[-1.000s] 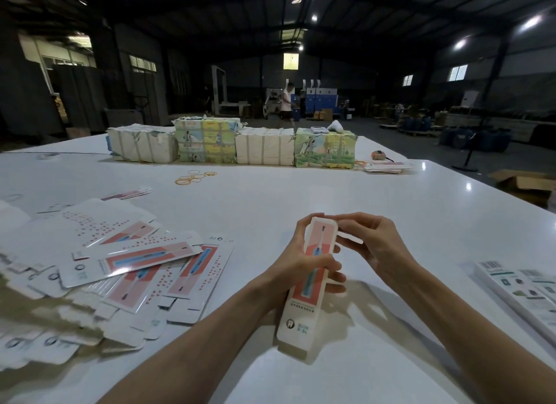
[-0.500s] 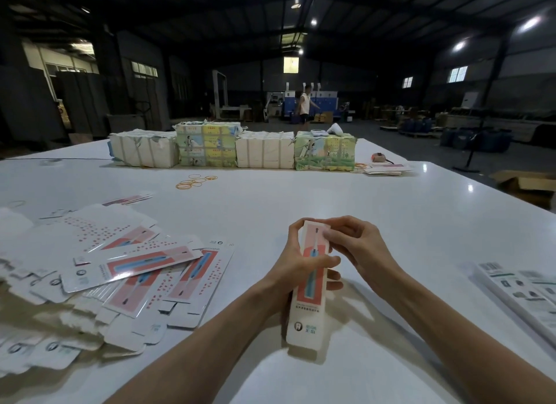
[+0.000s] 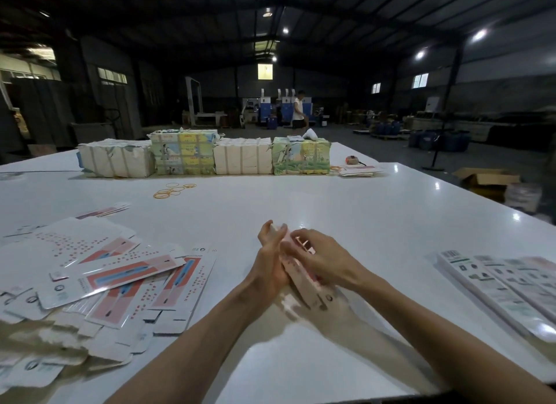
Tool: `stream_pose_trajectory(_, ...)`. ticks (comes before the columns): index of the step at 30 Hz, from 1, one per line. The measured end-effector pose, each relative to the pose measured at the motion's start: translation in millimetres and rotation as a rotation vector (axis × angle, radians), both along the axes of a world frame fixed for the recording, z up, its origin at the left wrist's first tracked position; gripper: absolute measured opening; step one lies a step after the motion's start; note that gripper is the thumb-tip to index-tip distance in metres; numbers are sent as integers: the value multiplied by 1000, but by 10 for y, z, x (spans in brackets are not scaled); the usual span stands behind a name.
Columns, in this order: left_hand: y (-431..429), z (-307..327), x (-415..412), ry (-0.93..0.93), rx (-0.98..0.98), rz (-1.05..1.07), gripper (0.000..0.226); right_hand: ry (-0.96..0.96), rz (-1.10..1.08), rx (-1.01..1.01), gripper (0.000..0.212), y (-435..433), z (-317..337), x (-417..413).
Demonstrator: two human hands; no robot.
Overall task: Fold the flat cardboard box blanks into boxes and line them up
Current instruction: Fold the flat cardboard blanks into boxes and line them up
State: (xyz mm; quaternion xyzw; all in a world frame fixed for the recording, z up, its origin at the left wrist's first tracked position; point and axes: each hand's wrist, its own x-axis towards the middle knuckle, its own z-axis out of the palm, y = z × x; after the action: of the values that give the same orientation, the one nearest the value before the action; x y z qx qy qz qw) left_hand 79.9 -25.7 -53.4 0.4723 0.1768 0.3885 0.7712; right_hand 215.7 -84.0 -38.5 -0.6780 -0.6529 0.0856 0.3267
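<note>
While one long pink-and-white box (image 3: 304, 279) sits blurred between my palms above the white counter (image 3: 376, 217), my left hand (image 3: 270, 263) stands edge-up, its grip closed along the box's left side. My right hand (image 3: 323, 260) lies over the top, fingers curled onto it. Loose flat blanks (image 3: 117, 279) overlap at left, too many to count; four wrapped bundles (image 3: 207, 157) line the far edge.

White table (image 3: 346, 199), pink-and-blue printed white blanks (image 3: 114, 279), yellow rubber bands (image 3: 173, 190)
</note>
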Motion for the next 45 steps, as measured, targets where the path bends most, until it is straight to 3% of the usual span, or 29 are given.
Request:
stream_pose_trajectory(2, 2, 11, -14, 51, -1, -57, 78, -126, 46, -91, 56, -90, 46, -1)
stream_pose_trajectory(4, -11, 5, -7, 112, 11, -146, 86, -146, 40, -73, 40, -228, 66, 57)
stream_pose_trajectory(6, -29, -37, -10, 189, 53, -210, 78, -166, -57, -45, 32, -395, 59, 208)
stream_pose_trajectory(9, 4, -111, -26, 256, 184, -300, 61, -224, -311, -93, 51, -718, 33, 536)
stream_pose_trajectory(12, 58, -144, -44, 230, 254, -360, 45, -421, -508, -179, 43, -1094, -78, 898)
stream_pose_trajectory(16, 74, -164, -29, 230, 312, -390, 42, -645, -690, -302, 48, -1471, -245, 1218)
stream_pose_trajectory(26, -10, -88, -94, 270, 371, -377, 40, -775, -805, -231, 50, -1607, -202, 1238)
stream_pose_trajectory(32, 25, -123, -82, 315, 383, -291, 14, -607, -484, 33, 21, -676, 64, 626)
stream_pose_trajectory(37, 38, -71, -107, 351, 314, -219, 14, -489, -378, 36, 15, -143, -117, 206)
stream_pose_trajectory(45, 485, 515, -677, 1062, 787, 3, 28, -167, -273, 44, 24, -77, -349, 408)
